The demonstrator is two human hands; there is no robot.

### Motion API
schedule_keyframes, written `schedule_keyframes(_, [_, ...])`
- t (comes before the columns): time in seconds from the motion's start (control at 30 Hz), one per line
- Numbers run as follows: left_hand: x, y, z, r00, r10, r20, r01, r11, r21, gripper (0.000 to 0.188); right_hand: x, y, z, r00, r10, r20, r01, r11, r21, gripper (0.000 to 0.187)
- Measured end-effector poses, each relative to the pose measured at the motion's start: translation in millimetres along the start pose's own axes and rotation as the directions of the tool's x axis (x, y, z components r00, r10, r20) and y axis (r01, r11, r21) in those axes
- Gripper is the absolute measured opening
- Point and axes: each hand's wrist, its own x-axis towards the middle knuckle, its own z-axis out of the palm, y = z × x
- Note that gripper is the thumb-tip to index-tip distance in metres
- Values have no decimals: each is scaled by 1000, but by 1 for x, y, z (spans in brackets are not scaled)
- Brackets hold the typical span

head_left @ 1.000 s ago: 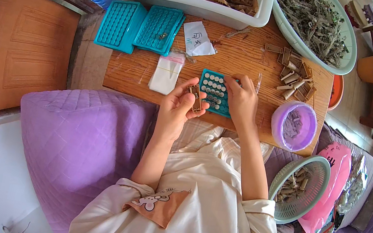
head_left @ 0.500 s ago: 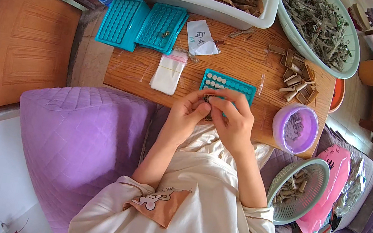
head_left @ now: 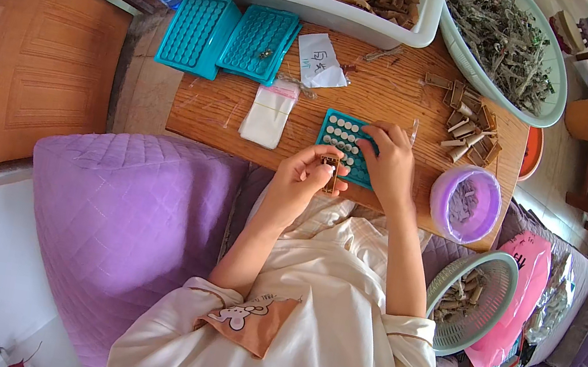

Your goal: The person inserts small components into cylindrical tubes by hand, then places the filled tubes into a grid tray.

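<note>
My left hand (head_left: 296, 182) is closed round a small brown plastic casing (head_left: 329, 175), held upright just in front of the table edge. Dark parts show inside the casing. My right hand (head_left: 391, 165) is over the teal tray (head_left: 363, 174), its thumb and fingers drawn together at the rows of small white round pieces (head_left: 341, 134). Whatever lies between those fingertips is hidden. White pieces fill the tray's left rows, and part of its right side is under my hand.
Brown casings (head_left: 468, 127) lie loose at the right, beside a purple tub (head_left: 496, 210) of grey pieces. Farther back stand a white bin (head_left: 300, 9) of casings, a pale green basket (head_left: 556, 111) and stacked teal trays (head_left: 196, 35). White plastic bags (head_left: 264, 118) lie left.
My right hand has left the casing and moved right and away from me to the teal tray. The left hand keeps the casing, which now shows more fully.
</note>
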Motion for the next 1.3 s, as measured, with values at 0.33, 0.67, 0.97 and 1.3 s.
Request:
schedule_keyframes(0.33, [2, 1, 3, 999, -36, 13, 36, 999, -8, 25, -9, -5, -4, 997, 41, -64, -32, 991, 129, 13])
schedule_keyframes(0.67, [1, -5, 8, 997, 57, 56, -61, 996, 62, 24, -27, -54, -30, 978, -146, -152, 174, 966, 191, 21])
schedule_keyframes(0.97, [1, -3, -2, 1000, -13, 23, 11, 997, 81, 21, -22, -23, -6, 978, 200, -54, -189, 968, 162, 17])
schedule_keyframes(1.3, [2, -1, -2, 999, -43, 26, 41, 997, 58, 23, -23, -17, 1, 979, 193, -67, -178, 965, 193, 11])
